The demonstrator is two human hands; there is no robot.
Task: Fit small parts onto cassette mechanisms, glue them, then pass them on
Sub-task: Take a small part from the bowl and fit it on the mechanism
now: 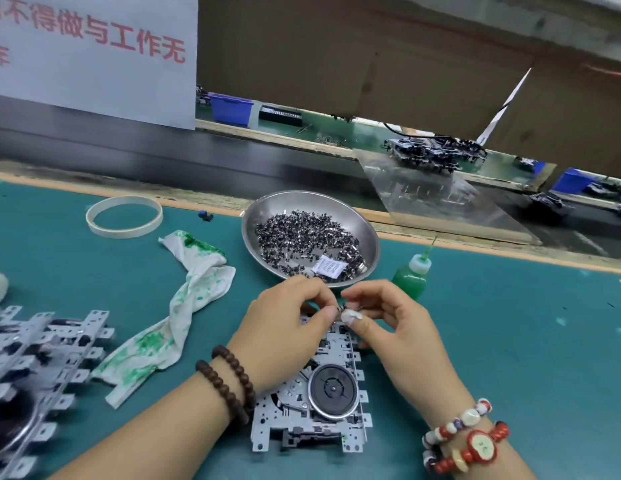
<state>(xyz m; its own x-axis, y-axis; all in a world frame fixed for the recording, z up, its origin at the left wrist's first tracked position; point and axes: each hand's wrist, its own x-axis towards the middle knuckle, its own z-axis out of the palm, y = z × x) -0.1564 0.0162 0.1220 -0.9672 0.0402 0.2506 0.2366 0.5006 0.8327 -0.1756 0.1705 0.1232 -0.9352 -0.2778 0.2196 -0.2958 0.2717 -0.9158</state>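
Both hands are working above one cassette mechanism (pixel 312 386) lying flat on the green bench (pixel 510 341). The left hand (pixel 285 320) and right hand (pixel 388 323) are each pinching a small part (pixel 341 309) between fingertips. Just behind them, a steel bowl (pixel 311 237) of parts and one green glue bottle (pixel 410 275) are crowding the far side. A stained rag (pixel 170 323) and stacked mechanisms (pixel 35 368) are lying left; the right side is sitting open.
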